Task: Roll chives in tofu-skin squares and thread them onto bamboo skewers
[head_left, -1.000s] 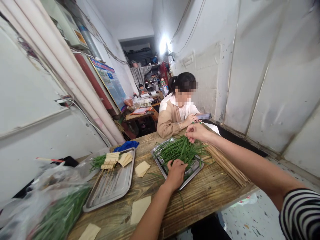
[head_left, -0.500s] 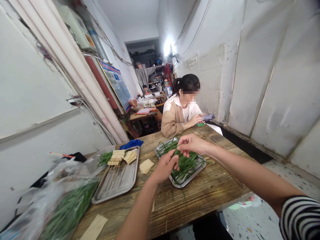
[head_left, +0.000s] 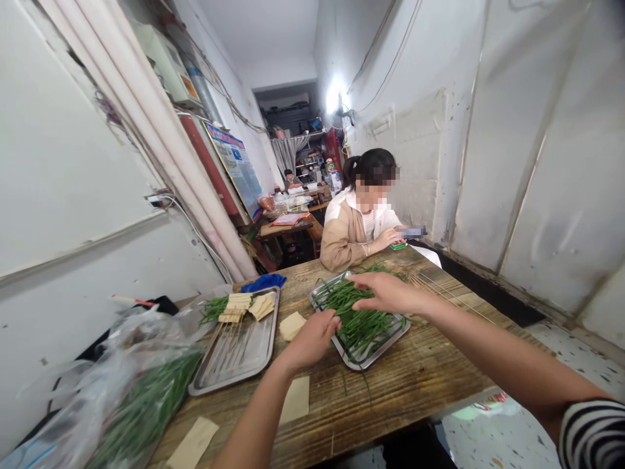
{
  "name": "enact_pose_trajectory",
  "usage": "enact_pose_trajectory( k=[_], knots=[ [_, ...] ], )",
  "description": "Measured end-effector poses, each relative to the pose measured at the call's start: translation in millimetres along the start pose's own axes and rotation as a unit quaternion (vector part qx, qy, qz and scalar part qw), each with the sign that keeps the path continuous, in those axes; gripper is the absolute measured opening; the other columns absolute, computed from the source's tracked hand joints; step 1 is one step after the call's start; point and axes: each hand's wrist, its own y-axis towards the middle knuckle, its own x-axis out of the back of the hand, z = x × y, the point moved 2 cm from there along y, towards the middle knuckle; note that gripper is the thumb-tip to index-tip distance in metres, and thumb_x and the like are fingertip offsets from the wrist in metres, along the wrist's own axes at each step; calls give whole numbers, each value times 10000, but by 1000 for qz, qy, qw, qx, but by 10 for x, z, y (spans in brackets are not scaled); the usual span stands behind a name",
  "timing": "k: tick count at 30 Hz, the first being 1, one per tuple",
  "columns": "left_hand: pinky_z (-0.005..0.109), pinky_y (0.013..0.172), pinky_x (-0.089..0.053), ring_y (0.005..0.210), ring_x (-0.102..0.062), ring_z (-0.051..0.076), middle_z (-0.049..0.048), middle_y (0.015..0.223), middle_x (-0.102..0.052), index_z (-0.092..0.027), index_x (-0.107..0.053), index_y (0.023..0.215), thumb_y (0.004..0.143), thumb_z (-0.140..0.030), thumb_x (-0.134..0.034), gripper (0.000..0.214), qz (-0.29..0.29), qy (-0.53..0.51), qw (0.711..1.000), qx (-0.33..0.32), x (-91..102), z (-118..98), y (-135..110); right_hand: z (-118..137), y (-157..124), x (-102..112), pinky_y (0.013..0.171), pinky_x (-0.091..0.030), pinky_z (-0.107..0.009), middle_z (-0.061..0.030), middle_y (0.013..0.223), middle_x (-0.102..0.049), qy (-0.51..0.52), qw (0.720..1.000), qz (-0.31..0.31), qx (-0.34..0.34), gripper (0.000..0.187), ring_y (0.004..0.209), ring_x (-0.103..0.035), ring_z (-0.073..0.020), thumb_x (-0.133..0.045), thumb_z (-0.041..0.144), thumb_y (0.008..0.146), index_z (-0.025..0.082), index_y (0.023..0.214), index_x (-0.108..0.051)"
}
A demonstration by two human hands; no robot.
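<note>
Long green chives [head_left: 364, 329] lie heaped in a metal tray [head_left: 360, 366] on the wooden table. Over the heap is my right hand [head_left: 383, 291], its thumb and fingers apart and nothing visible between them. At the tray's left edge my left hand [head_left: 312, 335] is closed, fingers curled; whatever they hold is hidden. Beside that hand lies a pale yellow square sheet [head_left: 291, 326], and another sheet [head_left: 295, 398] sits under the left forearm. To the left, a second metal tray [head_left: 247, 365] bears skewered pale rolls [head_left: 236, 306] with green ends and folded sheets [head_left: 262, 306].
A plastic bag of greens [head_left: 146, 404] stands at the left, near a loose sheet [head_left: 193, 443]. A blue cloth [head_left: 263, 282] lies behind the second tray. Thin skewers [head_left: 446, 290] lie at the right. Across the table sits a person [head_left: 359, 221] with a phone [head_left: 413, 232].
My hands, together over the chives before, have moved apart. The left has drawn back to the tray's left edge, and the right has opened. The view has shifted slightly, showing more of the near sheet.
</note>
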Motion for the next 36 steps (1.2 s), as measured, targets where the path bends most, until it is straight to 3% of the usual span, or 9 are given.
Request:
enact_pose_trajectory(
  k=[4,6,9,15,19,24,28,32,36],
  knots=[
    [273,596,-335,609,-435,149,3,644,-513,-199,-474,681,919,-387,-286,357,23,13,1000,-15,55,-46,-35,271,27,-209,855,-423,-356,-126,938,-681,-249,958,53,131,196,986,-582,-256,-660,211,780,116,950,-672],
    [271,593,-334,611,-427,145,2,642,-507,-196,-478,678,915,-393,-303,355,22,-2,1000,-20,88,-70,-65,323,58,-358,815,-413,-346,-126,829,-682,-305,940,69,134,117,908,-594,-246,-595,183,823,110,843,-684],
    [256,590,-346,623,-420,133,-11,641,-474,-190,-493,697,909,-451,-317,379,19,-66,998,-9,116,-64,-141,323,101,-503,742,-398,-310,-122,793,-684,-299,944,78,115,164,819,-603,-219,-556,201,853,117,812,-691],
    [203,450,-259,493,-249,75,-83,606,-253,-210,-426,787,819,-650,-396,442,5,-309,940,143,27,182,-366,268,147,-627,577,-325,-233,-51,687,-672,-139,989,47,16,210,640,-566,-144,-539,200,848,158,714,-695],
    [212,463,-291,497,-277,78,-83,582,-262,-205,-421,748,812,-680,-376,481,-61,-307,936,161,-32,320,-494,250,194,-788,528,-299,-216,0,517,-589,30,998,22,-46,250,539,-511,-119,-549,178,799,156,572,-651],
    [263,564,-407,610,-452,131,-19,632,-455,-190,-497,727,871,-609,-326,475,-163,-206,956,134,-95,326,-555,250,274,-1225,517,-320,-216,15,487,-548,251,961,-13,-115,289,498,-461,-114,-527,230,789,153,518,-594],
    [332,781,-461,829,-559,186,60,829,-589,-173,-572,796,890,-556,-325,466,-260,-160,944,126,-124,298,-553,300,292,-1604,507,-342,-220,19,498,-512,359,917,-83,-152,381,505,-444,-117,-487,375,834,168,517,-526],
    [344,917,-425,950,-577,192,85,978,-641,-159,-590,939,898,-514,-347,432,-260,-238,926,136,-163,264,-583,413,260,-1748,532,-385,-237,2,534,-519,238,952,-126,-148,374,535,-476,-133,-434,339,873,175,546,-510],
    [320,838,-442,852,-581,180,68,933,-649,-171,-569,924,897,-490,-339,395,-257,-240,922,161,-159,245,-649,663,201,-1721,839,-450,-323,-152,999,-658,11,992,-95,-86,302,932,-590,-219,-358,166,880,102,979,-636]
  ],
)
